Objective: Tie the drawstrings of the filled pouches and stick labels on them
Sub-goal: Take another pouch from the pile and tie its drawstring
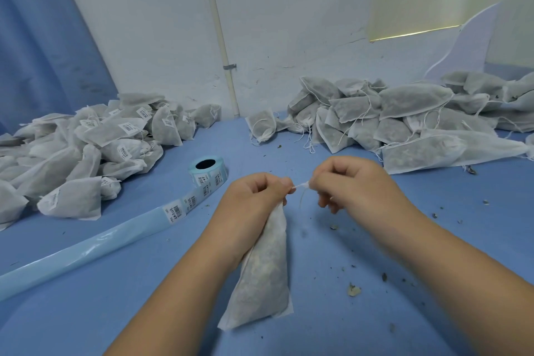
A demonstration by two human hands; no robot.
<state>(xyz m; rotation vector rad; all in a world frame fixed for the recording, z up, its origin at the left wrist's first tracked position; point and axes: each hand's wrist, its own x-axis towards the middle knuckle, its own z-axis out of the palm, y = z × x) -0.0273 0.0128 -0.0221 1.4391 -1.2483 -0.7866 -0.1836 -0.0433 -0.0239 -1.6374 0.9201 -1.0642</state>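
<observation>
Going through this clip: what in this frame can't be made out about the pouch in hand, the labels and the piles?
Head view: whether the drawstring is knotted; fingertips of the left hand and right hand cover its ends.
Neck of the pouch: hidden inside the left grip.
Print on the label roll: too small.
The labelled pile and unlabelled pile: cut off by the frame edges.
</observation>
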